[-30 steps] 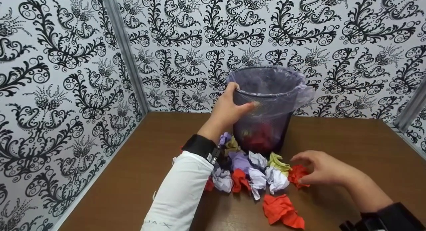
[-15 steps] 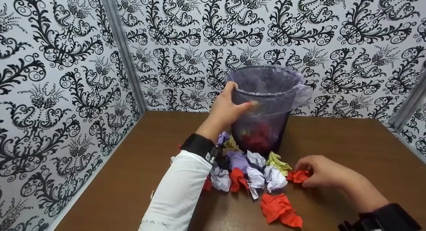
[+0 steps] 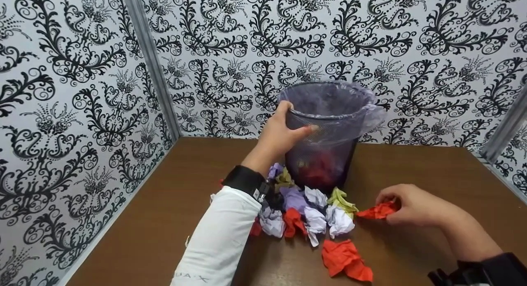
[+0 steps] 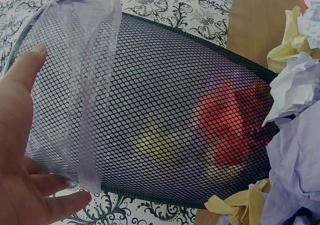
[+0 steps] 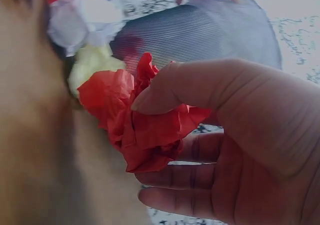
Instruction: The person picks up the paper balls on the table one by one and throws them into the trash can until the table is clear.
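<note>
Head view, right hand: your right hand (image 3: 411, 204) pinches a red crumpled paper (image 3: 378, 211) between thumb and fingers, at the right end of the paper pile, low over the table.
Right wrist view, grip: your thumb lies across the top of the red crumpled paper (image 5: 142, 116) and your curled fingers (image 5: 190, 177) close under it; the wad sticks out past the fingertips toward the bin.
Paper's long axis: in the head view the wad is stretched sideways, its free end pointing left toward the pile, its other end buried in your fingers.
Left hand: your left hand (image 3: 280, 138) grips the rim of the mesh bin (image 3: 325, 154), thumb over the near edge and fingers wrapped round the outside wall.
Left wrist view: your left hand (image 4: 22, 155) sits at the rim where the clear liner bag (image 4: 95, 50) folds over the mesh.
Bin: it stands upright on the table (image 3: 432, 170) near the back wall, mouth up; red and yellowish wads show through the mesh at its bottom.
Pile: the paper pile (image 3: 308, 209) of white, lilac, yellow-green and red wads lies just in front of the bin, between your two arms.
Loose piece: a larger red wad (image 3: 345, 260) lies apart from the pile, nearer to you.
Surround: patterned black-and-white walls (image 3: 82, 92) close in the table on three sides.
</note>
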### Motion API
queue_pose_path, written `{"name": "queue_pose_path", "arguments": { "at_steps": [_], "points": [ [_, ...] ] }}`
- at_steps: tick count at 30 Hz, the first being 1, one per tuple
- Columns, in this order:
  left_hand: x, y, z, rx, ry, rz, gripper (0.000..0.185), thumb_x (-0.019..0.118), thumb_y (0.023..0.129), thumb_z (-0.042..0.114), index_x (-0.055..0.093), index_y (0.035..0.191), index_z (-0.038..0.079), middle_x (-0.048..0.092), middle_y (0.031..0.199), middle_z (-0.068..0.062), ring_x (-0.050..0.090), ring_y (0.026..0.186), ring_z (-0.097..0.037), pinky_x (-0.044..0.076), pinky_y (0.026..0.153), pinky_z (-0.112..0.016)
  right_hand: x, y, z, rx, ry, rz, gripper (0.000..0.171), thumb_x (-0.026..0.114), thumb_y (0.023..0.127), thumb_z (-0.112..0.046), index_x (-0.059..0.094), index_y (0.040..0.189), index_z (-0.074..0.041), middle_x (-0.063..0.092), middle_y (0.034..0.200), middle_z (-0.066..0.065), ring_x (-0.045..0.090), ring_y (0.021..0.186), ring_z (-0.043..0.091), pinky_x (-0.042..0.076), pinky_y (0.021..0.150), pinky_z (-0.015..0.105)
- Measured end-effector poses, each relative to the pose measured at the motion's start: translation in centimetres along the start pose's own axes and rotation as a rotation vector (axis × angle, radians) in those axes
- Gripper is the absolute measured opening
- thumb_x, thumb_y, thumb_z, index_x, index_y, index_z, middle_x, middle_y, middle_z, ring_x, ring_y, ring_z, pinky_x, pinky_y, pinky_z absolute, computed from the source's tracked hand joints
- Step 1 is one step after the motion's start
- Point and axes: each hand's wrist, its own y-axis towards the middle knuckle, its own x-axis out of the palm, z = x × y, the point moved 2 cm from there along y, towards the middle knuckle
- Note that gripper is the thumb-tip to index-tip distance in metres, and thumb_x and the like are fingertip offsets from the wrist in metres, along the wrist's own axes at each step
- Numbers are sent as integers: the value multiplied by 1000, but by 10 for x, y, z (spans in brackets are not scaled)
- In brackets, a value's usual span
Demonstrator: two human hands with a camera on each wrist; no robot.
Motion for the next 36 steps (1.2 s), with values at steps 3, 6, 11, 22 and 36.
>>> {"name": "queue_pose_path", "arguments": {
  "at_steps": [3, 6, 11, 22, 36],
  "points": [
    [-1, 0, 0, -3, 7, -1, 74, 82, 58, 64, 44, 114, 35, 60, 104, 7, 61, 94, -15, 53, 80, -36, -11, -4, -5, -13, -11, 43, 35, 75, 67, -6, 66, 93, -27, 60, 77, -10, 53, 67, 3, 47, 56, 22],
    [-2, 0, 0, -2, 16, 2, 73, 82, 59, 64, 44, 115, 35, 60, 104, 7, 61, 94, -14, 53, 81, -37, -23, -10, -10, -28, -13, 93, 36, 78, 68, -6, 67, 95, -27, 60, 78, -10, 53, 66, 3, 48, 56, 22],
    [-3, 0, 0, -3, 8, 4, 71, 82, 60, 62, 44, 114, 35, 60, 106, 7, 61, 95, -13, 54, 81, -36, -40, -21, -19, -62, -20, 181, 39, 81, 70, -7, 67, 100, -26, 61, 82, -10, 57, 68, 3, 50, 58, 22],
    [-4, -1, 0, 30, 33, 31, 70, 81, 60, 65, 44, 111, 35, 59, 104, 7, 60, 94, -14, 54, 80, -36, -59, -32, -38, -81, -50, 311, 49, 81, 67, 2, 66, 105, -25, 62, 87, -10, 58, 69, 6, 50, 57, 21],
    [-1, -1, 0, 51, 44, 29, 71, 79, 59, 69, 44, 111, 35, 59, 104, 8, 61, 93, -13, 54, 78, -35, -120, -18, -83, -111, -233, 376, 50, 83, 67, 2, 63, 103, -25, 61, 86, -12, 58, 72, 5, 53, 60, 19]
  ]
}}
